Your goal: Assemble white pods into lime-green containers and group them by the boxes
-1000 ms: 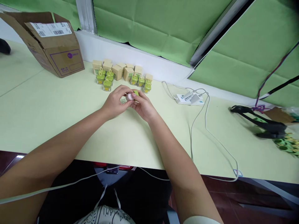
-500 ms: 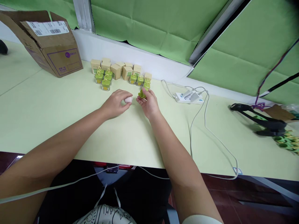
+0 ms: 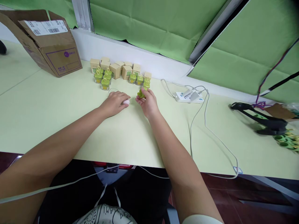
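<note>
Nearest to me, a thin white cable [image 3: 58,187] runs across below the front edge of the pale green tabletop [image 3: 46,118], over a white patterned garment [image 3: 105,215]. Both bare forearms reach forward over the tabletop and meet near its middle. The left grip [image 3: 115,103] lies knuckles-up with its fingers curled down onto a small white rounded piece [image 3: 126,101], which shows at the fingertips and sits against the tabletop. I cannot tell how much of it is enclosed. The right grip [image 3: 147,102] is just beside it, apart by a narrow gap, and its thumb and fingers pinch a small yellow-green piece [image 3: 140,94] held just clear of the surface. Just beyond the right grip stands a cluster of small clear jars with green lids [image 3: 140,80], and a second cluster of the same jars [image 3: 104,79] stands beyond the left grip. Behind both clusters a row of small tan cardboard cubes [image 3: 116,69] lines the white ledge. To the right, well apart from the hands, a white power strip [image 3: 187,97] carries grey plugs, and a grey cord [image 3: 205,124] trails from it towards the front edge. At far right lie a black curved frame [image 3: 261,119] and green rings [image 3: 286,141], blurred. At far left an open brown cardboard shipping box [image 3: 53,49] lies tipped on its side. Green fabric panels [image 3: 151,28] cover the wall behind.
</note>
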`<state>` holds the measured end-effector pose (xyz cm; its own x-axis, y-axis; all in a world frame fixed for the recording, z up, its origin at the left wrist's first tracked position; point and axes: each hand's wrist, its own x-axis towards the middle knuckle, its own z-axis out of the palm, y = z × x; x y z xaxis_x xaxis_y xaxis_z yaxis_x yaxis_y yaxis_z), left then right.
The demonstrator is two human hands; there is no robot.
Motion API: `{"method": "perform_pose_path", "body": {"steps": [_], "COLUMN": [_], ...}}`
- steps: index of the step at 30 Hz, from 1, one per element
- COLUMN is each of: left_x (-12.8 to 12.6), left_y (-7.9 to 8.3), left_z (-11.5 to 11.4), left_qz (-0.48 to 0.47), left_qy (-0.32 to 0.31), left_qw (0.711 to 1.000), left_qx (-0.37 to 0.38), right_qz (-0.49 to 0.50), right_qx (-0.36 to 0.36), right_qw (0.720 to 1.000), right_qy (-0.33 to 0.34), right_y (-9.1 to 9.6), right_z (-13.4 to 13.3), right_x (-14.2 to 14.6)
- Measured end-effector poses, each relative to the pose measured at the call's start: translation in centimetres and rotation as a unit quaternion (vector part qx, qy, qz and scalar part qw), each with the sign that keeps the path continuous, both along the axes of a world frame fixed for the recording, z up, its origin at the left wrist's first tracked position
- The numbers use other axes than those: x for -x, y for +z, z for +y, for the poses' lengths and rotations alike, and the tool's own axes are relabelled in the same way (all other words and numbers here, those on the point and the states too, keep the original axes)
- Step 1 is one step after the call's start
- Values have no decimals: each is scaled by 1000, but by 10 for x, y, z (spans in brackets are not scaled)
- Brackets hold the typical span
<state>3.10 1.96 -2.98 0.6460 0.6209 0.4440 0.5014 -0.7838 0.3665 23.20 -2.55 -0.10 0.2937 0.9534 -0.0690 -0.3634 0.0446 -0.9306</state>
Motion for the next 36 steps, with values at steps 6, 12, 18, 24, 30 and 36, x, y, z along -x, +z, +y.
{"method": "perform_pose_path", "body": {"steps": [6, 12, 18, 24, 30, 36], "left_x": [3, 2, -2, -5, -5, 2], "left_y": [1, 0, 9, 12, 12, 7], "left_z": [7, 4, -11, -14, -16, -11], "left_qz": [-12, -27, -123, -169, -167, -230], "left_qy": [-1, 30, 33, -22, -5, -20], "left_qw": [1000, 998, 990, 984, 985, 973], "left_qx": [-28, -53, -55, -50, -41, 19], "right_qz": [-12, -49, -156, -192, -168, -151], "right_qx": [-2, 4, -8, -53, -63, -34], "right_qw": [1000, 998, 987, 973, 974, 982], "right_qy": [20, 38, 46, 119, 139, 106], "right_y": [-3, -3, 1, 2, 5, 7], "right_z": [-1, -2, -7, -13, -15, -14], "right_x": [1, 5, 12, 22, 26, 23]}}
